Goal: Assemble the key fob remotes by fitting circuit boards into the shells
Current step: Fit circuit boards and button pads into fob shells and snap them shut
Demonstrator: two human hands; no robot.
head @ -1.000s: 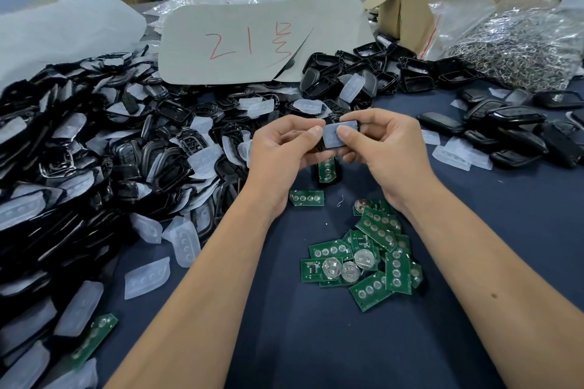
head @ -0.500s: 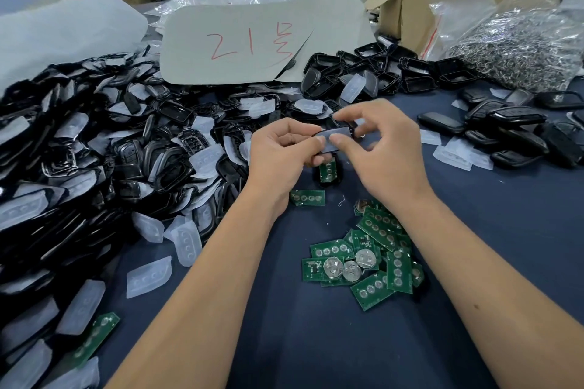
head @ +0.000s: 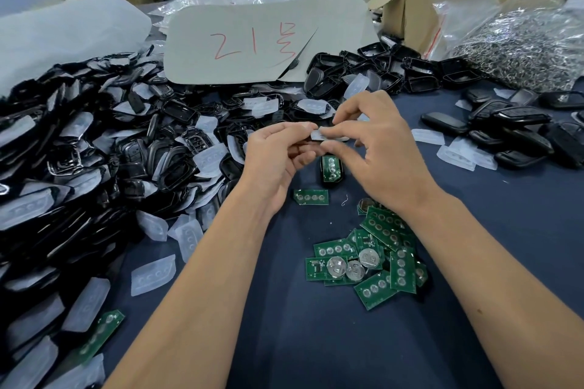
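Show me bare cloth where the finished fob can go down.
Free: the blue cloth right of the circuit board pile, below the finished fobs; also the strip between the forearms, below that pile. Crowded: the shell heap on the left and the area under both hands.

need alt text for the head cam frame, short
Two bare hands, left hand and right hand, together pinch a translucent white button pad above a dark blue table. Below them lie a black shell holding a green circuit board and a loose heap of green circuit boards; black shells pile up at left.
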